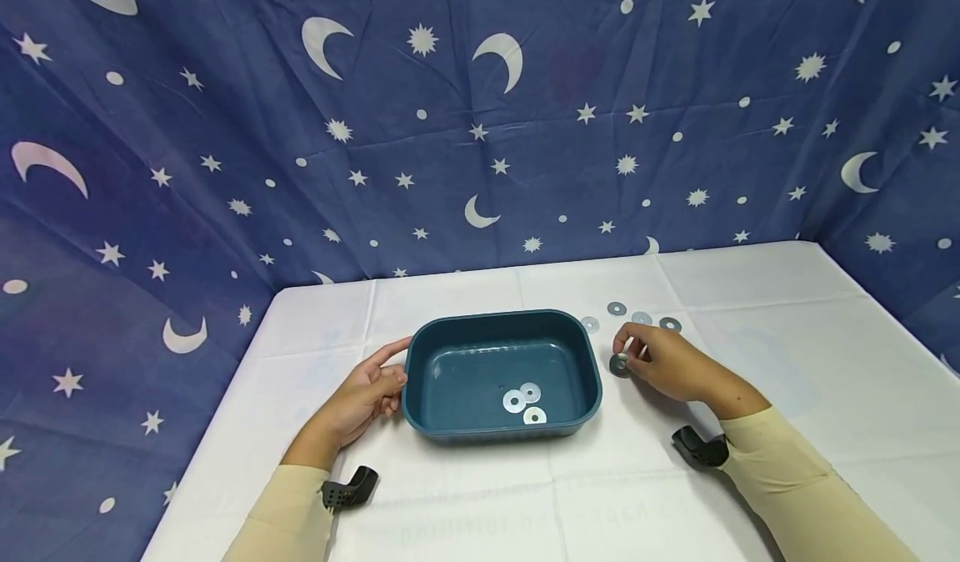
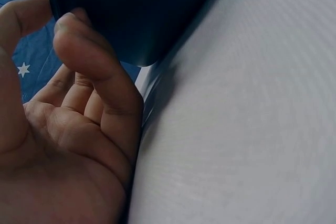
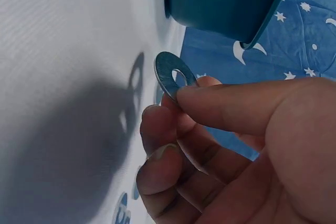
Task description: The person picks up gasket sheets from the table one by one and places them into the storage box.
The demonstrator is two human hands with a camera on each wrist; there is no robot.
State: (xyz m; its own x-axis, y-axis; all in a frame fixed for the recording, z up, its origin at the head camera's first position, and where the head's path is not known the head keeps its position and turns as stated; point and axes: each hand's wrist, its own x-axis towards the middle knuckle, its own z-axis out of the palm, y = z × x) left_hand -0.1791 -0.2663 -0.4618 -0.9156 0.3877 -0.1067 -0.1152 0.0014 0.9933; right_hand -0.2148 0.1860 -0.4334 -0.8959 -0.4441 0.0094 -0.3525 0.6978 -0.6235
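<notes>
My left hand [image 1: 366, 395] holds the left end of a dark teal plastic tub [image 1: 501, 435], thumb and fingertips at its rim; the left wrist view shows the other fingers bent beside the wall. Three flat metal washers [image 1: 514, 401] lie on the tub's floor, toward the front right. To the right of the tub, my right hand [image 1: 671, 363] pinches one washer [image 3: 167, 74] between thumb and fingers, just above the table. That washer stands tilted on edge in the right wrist view, its hole facing the camera.
Several more washers lie loose on the table behind my right hand, among them a grey washer [image 1: 617, 308] and a darker washer [image 1: 670, 324]. A white cloth [image 1: 465, 512] covers the table. Blue curtains [image 1: 450, 128] with moons and stars hang behind and at both sides.
</notes>
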